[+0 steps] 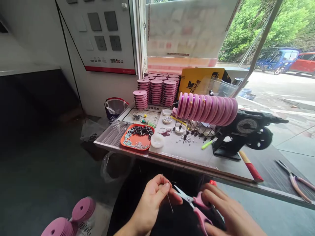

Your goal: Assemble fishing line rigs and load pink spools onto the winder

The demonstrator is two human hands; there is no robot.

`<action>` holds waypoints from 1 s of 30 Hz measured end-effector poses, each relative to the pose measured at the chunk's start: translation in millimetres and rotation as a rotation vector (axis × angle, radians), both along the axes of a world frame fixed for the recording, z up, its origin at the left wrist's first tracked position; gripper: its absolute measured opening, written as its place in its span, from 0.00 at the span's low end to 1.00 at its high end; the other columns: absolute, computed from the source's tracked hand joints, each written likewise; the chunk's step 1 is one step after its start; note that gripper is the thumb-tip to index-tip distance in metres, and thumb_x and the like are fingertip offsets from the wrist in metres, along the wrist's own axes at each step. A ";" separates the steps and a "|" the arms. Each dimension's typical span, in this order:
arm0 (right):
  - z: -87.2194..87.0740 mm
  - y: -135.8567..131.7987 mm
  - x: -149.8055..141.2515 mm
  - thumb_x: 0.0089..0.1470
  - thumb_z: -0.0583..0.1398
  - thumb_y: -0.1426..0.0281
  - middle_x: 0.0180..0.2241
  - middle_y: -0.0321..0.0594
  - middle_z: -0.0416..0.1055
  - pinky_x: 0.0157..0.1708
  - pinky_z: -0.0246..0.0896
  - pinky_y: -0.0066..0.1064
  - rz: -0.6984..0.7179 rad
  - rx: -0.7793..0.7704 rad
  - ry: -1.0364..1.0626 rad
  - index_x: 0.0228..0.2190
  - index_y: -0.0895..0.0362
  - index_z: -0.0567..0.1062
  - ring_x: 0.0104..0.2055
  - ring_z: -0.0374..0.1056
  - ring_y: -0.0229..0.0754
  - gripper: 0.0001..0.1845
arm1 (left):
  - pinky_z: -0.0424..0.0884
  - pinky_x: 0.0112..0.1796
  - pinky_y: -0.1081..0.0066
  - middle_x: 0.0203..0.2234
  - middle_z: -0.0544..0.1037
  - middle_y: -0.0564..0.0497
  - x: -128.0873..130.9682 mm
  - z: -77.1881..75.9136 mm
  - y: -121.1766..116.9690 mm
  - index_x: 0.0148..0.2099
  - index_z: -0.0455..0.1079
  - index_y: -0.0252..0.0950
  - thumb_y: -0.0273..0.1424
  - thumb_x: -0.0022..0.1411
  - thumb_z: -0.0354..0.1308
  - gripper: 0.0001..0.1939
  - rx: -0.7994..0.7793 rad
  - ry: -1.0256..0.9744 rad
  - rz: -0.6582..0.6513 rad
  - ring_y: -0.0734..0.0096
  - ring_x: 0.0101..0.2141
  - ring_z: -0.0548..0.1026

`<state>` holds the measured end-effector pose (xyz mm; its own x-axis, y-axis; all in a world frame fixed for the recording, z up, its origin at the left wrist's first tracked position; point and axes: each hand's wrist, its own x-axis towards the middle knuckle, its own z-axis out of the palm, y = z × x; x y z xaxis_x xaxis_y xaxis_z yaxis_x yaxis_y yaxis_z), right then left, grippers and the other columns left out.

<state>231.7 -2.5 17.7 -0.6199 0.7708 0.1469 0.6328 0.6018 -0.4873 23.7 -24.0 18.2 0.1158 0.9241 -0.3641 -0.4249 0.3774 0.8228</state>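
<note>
My left hand [156,193] is closed, thumb against the fingers, around a thin strand [170,202]. One end of the strand rises above the fingertips, and the other hangs below with a small bit at its tip. Whether it is thread or wire I cannot make out. In my right hand [225,208] is a pair of scissors [190,199] with pink handles, the fingers through the loops. Its blades are parted and point toward the fingertips of my left hand. Both hands are over my dark-clothed lap, in front of the table edge.
On the table [110,137] stand an orange tray [138,148] of beads, a white round dish [157,140], stacked pink spools [156,90] and a black winding device [246,127] carrying pink spools. Pliers [294,183] lie at the right. More pink spools [83,208] are low left.
</note>
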 end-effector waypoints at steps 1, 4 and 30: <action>-1.4 3.5 -7.9 0.49 0.57 0.64 0.28 0.38 0.65 0.28 0.60 0.27 0.049 -0.035 -0.016 0.27 0.53 0.65 0.30 0.64 0.42 0.07 | 0.64 0.33 0.74 0.21 0.76 0.51 -0.7 1.6 -0.9 0.30 0.60 0.35 0.34 0.59 0.53 0.09 0.011 0.006 -0.001 0.74 0.26 0.73; -5.1 11.8 -11.3 0.51 0.55 0.67 0.27 0.38 0.64 0.27 0.58 0.28 0.078 -0.077 -0.049 0.27 0.55 0.64 0.29 0.62 0.41 0.05 | 0.63 0.33 0.74 0.21 0.76 0.51 -1.4 4.7 -2.5 0.31 0.60 0.35 0.33 0.60 0.52 0.08 0.043 -0.012 0.020 0.75 0.26 0.73; -20.7 17.2 -10.5 0.56 0.52 0.64 0.25 0.37 0.62 0.25 0.52 0.27 0.122 -0.173 0.029 0.23 0.55 0.58 0.27 0.60 0.40 0.13 | 0.66 0.32 0.72 0.19 0.75 0.50 2.5 14.1 -2.1 0.28 0.60 0.34 0.32 0.56 0.55 0.09 -0.027 -0.159 0.015 0.74 0.23 0.72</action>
